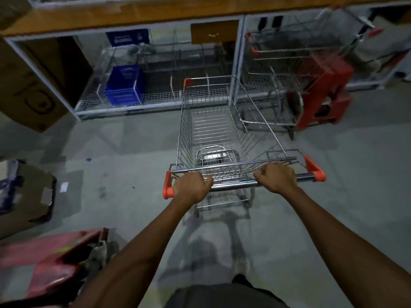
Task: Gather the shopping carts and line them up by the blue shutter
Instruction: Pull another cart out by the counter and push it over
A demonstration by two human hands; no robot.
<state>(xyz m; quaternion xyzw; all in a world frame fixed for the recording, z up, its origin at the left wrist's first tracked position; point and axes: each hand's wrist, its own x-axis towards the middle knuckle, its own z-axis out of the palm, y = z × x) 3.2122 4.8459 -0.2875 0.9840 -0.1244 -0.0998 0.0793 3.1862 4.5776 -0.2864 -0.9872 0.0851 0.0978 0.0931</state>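
Shopping cart [224, 134], an empty wire one with orange corner caps, stands on the grey concrete floor [124, 152] directly ahead of the person, its nose pointing toward a low metal shelf rack [133, 103]. The left hand [191, 185] is closed around the chrome push bar near its left end, and the right hand [277, 176] is closed around the same bar nearer its right end, so the cart is firmly held by both.

To the right, against the rack, at least one more cart [287, 70] with red trim is parked, well apart from the held cart's handle but near its front corner; blur makes it hard to say whether it is one cart or several nested together. A blue crate [124, 85] sits on the rack's lower tier, and cardboard boxes [29, 85] stand at the left.

No blue shutter is visible anywhere in this view, so no finished row of carts can be confirmed. The task looks to be in its gathering stage: one cart is in hand, others remain to be collected, and the lining-up is yet to be done.
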